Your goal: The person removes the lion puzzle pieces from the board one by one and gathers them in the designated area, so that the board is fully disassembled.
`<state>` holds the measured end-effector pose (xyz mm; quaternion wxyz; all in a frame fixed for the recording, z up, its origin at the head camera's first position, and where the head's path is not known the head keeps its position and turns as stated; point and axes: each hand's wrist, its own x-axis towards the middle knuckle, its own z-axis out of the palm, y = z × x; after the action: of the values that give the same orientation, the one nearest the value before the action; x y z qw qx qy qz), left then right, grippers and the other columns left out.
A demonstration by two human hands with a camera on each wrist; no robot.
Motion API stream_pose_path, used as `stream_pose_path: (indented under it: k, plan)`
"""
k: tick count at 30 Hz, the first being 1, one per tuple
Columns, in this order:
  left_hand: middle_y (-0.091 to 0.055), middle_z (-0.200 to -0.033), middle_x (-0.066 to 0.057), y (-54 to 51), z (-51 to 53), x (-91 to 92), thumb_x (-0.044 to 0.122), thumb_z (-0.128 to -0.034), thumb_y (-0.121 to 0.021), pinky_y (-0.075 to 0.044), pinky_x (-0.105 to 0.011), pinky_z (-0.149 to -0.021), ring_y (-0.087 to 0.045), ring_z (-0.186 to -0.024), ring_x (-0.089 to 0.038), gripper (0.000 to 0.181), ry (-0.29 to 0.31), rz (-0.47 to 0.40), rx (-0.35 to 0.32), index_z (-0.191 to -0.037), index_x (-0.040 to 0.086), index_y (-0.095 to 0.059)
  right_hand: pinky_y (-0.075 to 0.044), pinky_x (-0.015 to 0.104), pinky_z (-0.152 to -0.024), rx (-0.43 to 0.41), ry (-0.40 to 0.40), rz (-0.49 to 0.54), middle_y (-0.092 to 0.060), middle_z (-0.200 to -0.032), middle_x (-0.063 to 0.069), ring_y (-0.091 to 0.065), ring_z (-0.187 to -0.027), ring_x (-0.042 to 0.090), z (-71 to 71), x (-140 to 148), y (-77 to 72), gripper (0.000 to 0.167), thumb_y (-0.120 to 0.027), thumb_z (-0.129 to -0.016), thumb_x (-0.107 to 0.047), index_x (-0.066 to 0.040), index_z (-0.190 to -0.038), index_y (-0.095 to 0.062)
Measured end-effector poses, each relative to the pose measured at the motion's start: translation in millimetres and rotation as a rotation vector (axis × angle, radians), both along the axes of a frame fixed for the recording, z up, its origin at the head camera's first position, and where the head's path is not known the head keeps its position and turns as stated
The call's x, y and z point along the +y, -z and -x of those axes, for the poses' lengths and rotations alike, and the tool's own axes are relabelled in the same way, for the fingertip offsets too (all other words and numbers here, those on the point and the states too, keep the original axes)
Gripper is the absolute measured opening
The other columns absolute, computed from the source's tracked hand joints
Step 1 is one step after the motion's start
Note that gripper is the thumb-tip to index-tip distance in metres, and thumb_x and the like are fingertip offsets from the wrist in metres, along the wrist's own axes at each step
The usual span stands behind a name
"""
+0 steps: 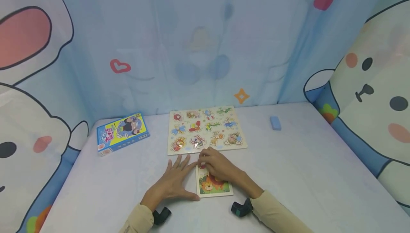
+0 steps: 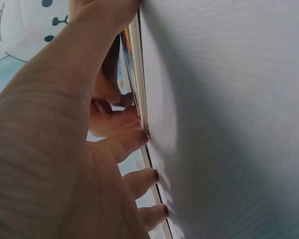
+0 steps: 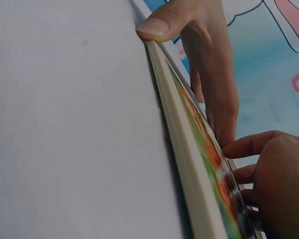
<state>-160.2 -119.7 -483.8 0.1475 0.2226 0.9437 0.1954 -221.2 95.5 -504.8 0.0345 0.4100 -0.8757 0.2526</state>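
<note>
Beige sleeves (image 1: 276, 211): reached in from the near edge, one on each arm, with the wrists bare beyond the cuffs.
Black devices (image 1: 162, 216): sat one beside each cuff, on the inner side of the forearms.
Left hand (image 1: 174, 182): was spread wide and grasped nothing; its thumb touched the near left corner of the lion puzzle (image 1: 214, 187), and its index fingertip reached the far end of the same left side.
Lion puzzle: lay flat on the white cloth (image 1: 304, 176), just right of the left palm and partly beneath the right hand (image 1: 221, 167); an orange lion on green showed at its near end, within a pale rim.
Right hand: lay over the puzzle's far part, fingers bent down towards the surface, a bit of red visible under the tips; whether they pinched a piece, I could not tell.
Insect board (image 1: 170, 138): lay just beyond the hands, larger than the puzzle, with rows of colourful bugs and other small creatures.
Blue-and-yellow box (image 1: 123, 132): rested at an angle to the left of that board, well apart from the hands.
Blue block (image 1: 275, 123): lay to the board's right, near the cloth's far edge.
Curtain (image 1: 153, 23): hung pale blue behind everything, printed with hearts and large cartoon animals.
</note>
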Motion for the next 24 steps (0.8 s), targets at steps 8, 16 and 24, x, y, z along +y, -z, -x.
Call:
stream_pose_path:
  k: [8, 16, 24]
  plan:
    - [-0.011, -0.161, -0.008, 2.0, 1.0, -0.8, 0.077, -0.0612, -0.069, -0.003, -0.066, -0.112, 0.0, -0.146, -0.038, 0.112, 0.005, -0.012, 0.008, -0.152, 0.025, -0.029, -0.043, 0.027, -0.082, -0.068, 0.047, -0.01, -0.052, -0.1, -0.012, -0.042, -0.089, 0.007, 2.6, -8.7, 2.7, 0.029, -0.05, -0.091, -0.001, -0.027, -0.085, -0.061]
    - [-0.012, -0.161, -0.007, 3.3, 1.2, -0.4, 0.078, -0.0599, -0.069, -0.003, -0.065, -0.112, 0.0, -0.147, -0.037, 0.112, 0.003, -0.003, 0.014, -0.151, 0.025, -0.03, -0.043, 0.027, -0.081, -0.081, 0.048, 0.0, -0.051, -0.098, -0.013, -0.042, -0.088, 0.007, 2.4, -9.1, 2.2, 0.027, -0.049, -0.092, -0.001, -0.027, -0.085, -0.056]
    - [-0.011, -0.161, -0.007, 3.0, 1.3, -0.7, 0.077, -0.0604, -0.07, -0.003, -0.065, -0.112, 0.001, -0.147, -0.036, 0.112, 0.005, -0.006, 0.012, -0.151, 0.025, -0.03, -0.044, 0.027, -0.082, -0.157, 0.057, 0.029, -0.052, -0.093, -0.016, -0.044, -0.088, 0.005, 0.8, -9.9, -0.4, 0.025, -0.047, -0.097, -0.007, -0.027, -0.086, -0.056]
